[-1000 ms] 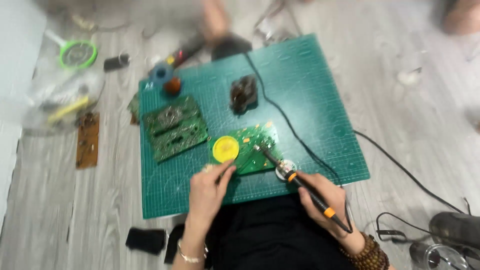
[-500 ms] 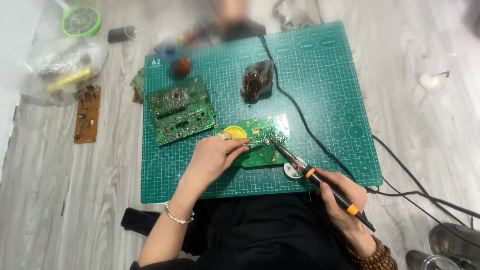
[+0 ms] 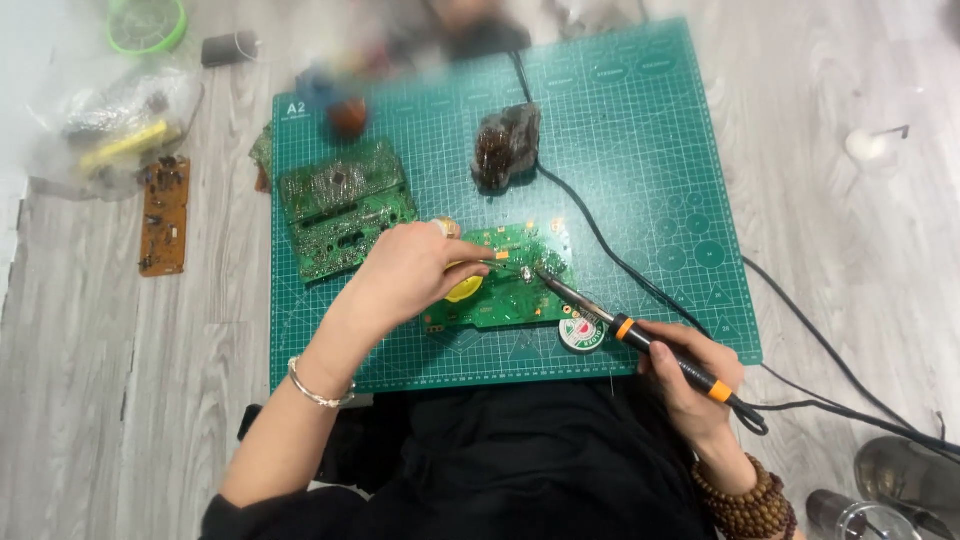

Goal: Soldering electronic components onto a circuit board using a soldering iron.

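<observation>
A green circuit board (image 3: 505,290) lies near the front of the green cutting mat (image 3: 640,180). My left hand (image 3: 405,272) rests on the board's left part, over a yellow disc (image 3: 463,290), and pinches a thin tool with an orange tip that points at the board's middle. My right hand (image 3: 690,375) grips a black soldering iron (image 3: 620,328) with orange rings. Its tip touches the board beside the tool's tip. A small round tin (image 3: 581,333) sits under the iron's shaft.
A larger green circuit board (image 3: 340,205) lies at the mat's left. A dark lump (image 3: 505,145) sits mid-mat, with a black cable running past it. A brown board (image 3: 164,215), a plastic bag (image 3: 110,120) and a green ring (image 3: 147,22) lie left on the wooden floor.
My left hand has settled onto the board and brought the thin tool to its middle. The iron's tip has moved from the tin onto the board.
</observation>
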